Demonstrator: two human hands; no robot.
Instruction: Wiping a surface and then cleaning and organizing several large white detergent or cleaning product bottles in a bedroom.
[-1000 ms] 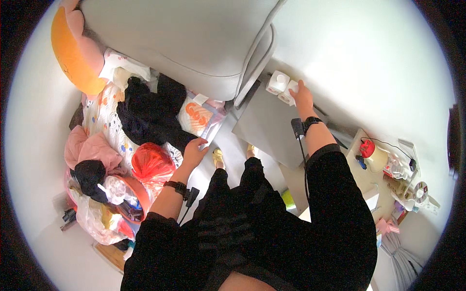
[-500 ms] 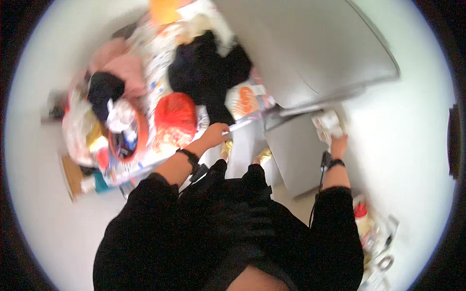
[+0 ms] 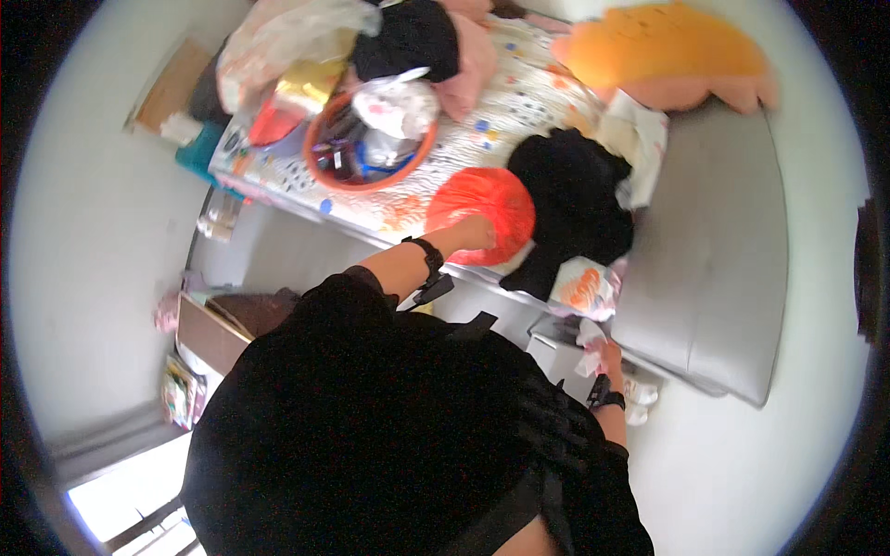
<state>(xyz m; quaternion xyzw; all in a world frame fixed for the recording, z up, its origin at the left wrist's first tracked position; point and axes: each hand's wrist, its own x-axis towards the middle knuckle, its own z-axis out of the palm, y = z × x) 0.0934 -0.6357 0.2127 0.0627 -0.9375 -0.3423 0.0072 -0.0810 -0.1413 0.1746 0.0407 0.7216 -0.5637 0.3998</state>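
L hand (image 3: 475, 233) at round red plastic bag (image 3: 496, 196) (prob. light/slippery; grab folds), R hand (image 3: 608, 356) by crumpled white item (image 3: 590, 333); can't tell either grip.

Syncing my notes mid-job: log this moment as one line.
left hand: over red bag, contact unclear | right hand: at crumpled pale item, grip unclear | near red bag: black cloth, orange basin

Left fingers (image 3: 480, 229) over red bag (image 3: 482, 193), black cloth (image 3: 573, 185)
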